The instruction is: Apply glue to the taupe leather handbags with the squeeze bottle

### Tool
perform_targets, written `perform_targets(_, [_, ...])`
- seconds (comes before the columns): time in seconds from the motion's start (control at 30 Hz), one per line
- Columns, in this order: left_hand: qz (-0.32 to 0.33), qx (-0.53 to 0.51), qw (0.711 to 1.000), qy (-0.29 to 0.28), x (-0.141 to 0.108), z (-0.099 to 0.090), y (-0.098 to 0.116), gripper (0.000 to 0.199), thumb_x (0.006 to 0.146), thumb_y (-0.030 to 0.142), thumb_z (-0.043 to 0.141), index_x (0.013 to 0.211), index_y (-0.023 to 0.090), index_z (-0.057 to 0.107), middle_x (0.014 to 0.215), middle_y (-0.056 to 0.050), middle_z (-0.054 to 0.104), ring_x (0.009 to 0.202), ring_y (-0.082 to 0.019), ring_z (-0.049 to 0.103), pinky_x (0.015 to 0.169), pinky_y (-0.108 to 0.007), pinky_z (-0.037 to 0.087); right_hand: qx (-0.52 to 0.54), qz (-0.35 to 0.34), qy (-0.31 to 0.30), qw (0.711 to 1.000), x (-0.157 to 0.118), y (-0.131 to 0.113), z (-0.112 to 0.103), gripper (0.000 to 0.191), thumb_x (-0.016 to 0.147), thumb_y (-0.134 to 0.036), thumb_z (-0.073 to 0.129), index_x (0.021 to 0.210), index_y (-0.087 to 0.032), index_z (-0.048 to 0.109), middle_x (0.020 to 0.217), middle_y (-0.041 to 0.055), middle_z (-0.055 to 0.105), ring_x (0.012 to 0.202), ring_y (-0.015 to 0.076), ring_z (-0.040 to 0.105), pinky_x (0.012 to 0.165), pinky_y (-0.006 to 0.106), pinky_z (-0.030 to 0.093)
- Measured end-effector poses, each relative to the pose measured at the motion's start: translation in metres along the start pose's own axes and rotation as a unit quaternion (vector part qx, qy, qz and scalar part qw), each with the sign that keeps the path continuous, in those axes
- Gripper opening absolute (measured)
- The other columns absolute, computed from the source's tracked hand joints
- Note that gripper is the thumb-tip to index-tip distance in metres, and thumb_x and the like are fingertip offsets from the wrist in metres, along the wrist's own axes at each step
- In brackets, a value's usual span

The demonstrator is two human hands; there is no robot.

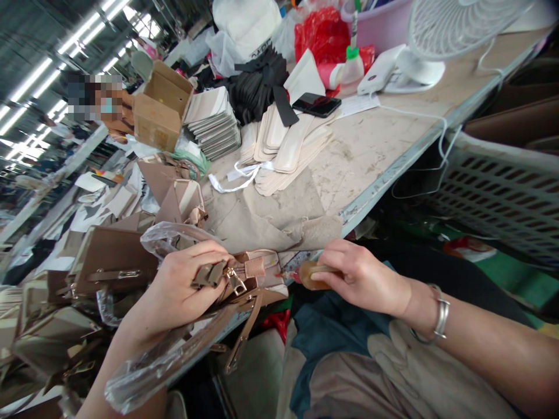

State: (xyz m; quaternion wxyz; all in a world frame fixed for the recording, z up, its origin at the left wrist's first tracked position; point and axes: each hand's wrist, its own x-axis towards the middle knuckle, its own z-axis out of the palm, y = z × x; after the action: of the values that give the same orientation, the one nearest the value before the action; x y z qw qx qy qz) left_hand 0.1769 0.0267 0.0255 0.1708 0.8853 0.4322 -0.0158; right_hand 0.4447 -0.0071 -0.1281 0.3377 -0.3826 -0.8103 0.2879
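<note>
My left hand [192, 285] is wrapped round a tan handbag [269, 279] at the table's front edge, with its zipper, gold-coloured puller and a bunched brown strap by the fingers. A thin strap hangs from the bag below the edge. Closed round a small amber bottle [312, 274], my right hand [345, 270] is just right of the bag. The bottle's reddish tip points left at the bag's end; whether they touch is too small to tell. Clear plastic wrapping [144, 372] lies along my left forearm.
Brown handbags [117, 256] are piled at the left. Stacked pale panels [213, 119], a black phone [317, 105], a cardboard box [161, 107] and a white fan [467, 29] stand further back on the table. A plastic crate [502, 180] is at the right. A person [109, 110] is far left.
</note>
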Motion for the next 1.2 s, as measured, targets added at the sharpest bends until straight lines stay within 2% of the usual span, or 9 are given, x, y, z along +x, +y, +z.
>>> perform_targets(0.1, [-0.001,0.001,1.0,0.004,-0.001,0.0,0.0,0.016,0.08,0.007,0.049,0.085,0.013,0.062,0.088,-0.005,0.062,0.078,-0.015,0.057,0.07,-0.026,0.045,0.019,0.002,-0.007,1.0,-0.001,0.001,-0.001,0.02,0.092,-0.024,0.051,0.074,-0.017,0.052,0.073,0.0036,0.051,0.071,0.0159,0.048,0.065,0.027,0.039])
perform_targets(0.3, [0.023,-0.002,0.999,0.025,-0.004,0.003,-0.002,0.014,0.079,0.01,0.051,0.086,0.015,0.061,0.09,-0.005,0.064,0.079,-0.015,0.06,0.069,-0.025,0.047,-0.002,0.01,0.036,0.999,0.003,0.006,-0.001,0.017,0.091,-0.023,0.051,0.077,-0.016,0.056,0.075,0.0053,0.053,0.074,0.017,0.05,0.067,0.028,0.041])
perform_targets(0.5, [0.042,0.003,0.999,0.032,-0.017,0.012,0.002,0.021,0.077,0.009,0.052,0.094,0.018,0.061,0.095,-0.005,0.064,0.084,-0.016,0.062,0.073,-0.025,0.049,0.041,0.047,0.008,0.998,0.003,0.01,-0.006,0.018,0.087,-0.024,0.057,0.07,-0.018,0.053,0.067,0.0003,0.053,0.063,0.0129,0.05,0.059,0.024,0.039])
perform_targets(0.7, [0.043,-0.008,0.999,0.013,-0.027,0.017,0.005,0.024,0.078,0.009,0.051,0.097,0.019,0.06,0.097,-0.004,0.063,0.087,-0.016,0.061,0.076,-0.025,0.049,0.041,0.05,0.039,0.997,0.007,0.016,-0.008,0.014,0.087,-0.025,0.057,0.076,-0.017,0.059,0.07,0.0025,0.057,0.067,0.0146,0.053,0.062,0.026,0.041])
perform_targets(0.87, [0.037,-0.026,0.999,0.009,-0.029,0.018,0.006,0.024,0.078,0.008,0.051,0.098,0.018,0.059,0.096,-0.005,0.062,0.086,-0.016,0.061,0.075,-0.025,0.048,0.064,0.044,-0.006,0.997,0.006,0.018,-0.01,0.02,0.087,-0.027,0.058,0.07,-0.017,0.056,0.066,0.0006,0.055,0.063,0.0129,0.051,0.059,0.024,0.039])
perform_targets(1.03, [0.031,0.0,0.999,0.01,-0.032,0.021,0.008,0.026,0.078,0.008,0.052,0.1,0.02,0.06,0.099,-0.004,0.063,0.088,-0.016,0.062,0.076,-0.024,0.048,0.061,0.03,0.035,0.997,0.012,0.021,-0.006,0.017,0.087,-0.027,0.059,0.075,-0.016,0.059,0.069,0.0019,0.055,0.067,0.014,0.051,0.062,0.026,0.039])
perform_targets(1.2, [0.044,0.003,0.999,0.016,-0.04,0.023,0.01,0.027,0.078,0.01,0.053,0.102,0.021,0.058,0.099,-0.004,0.064,0.087,-0.016,0.063,0.076,-0.024,0.049,0.07,0.066,0.023,0.995,0.018,0.023,-0.004,0.015,0.085,-0.026,0.059,0.074,-0.015,0.06,0.069,0.0012,0.056,0.066,0.0134,0.052,0.062,0.025,0.038])
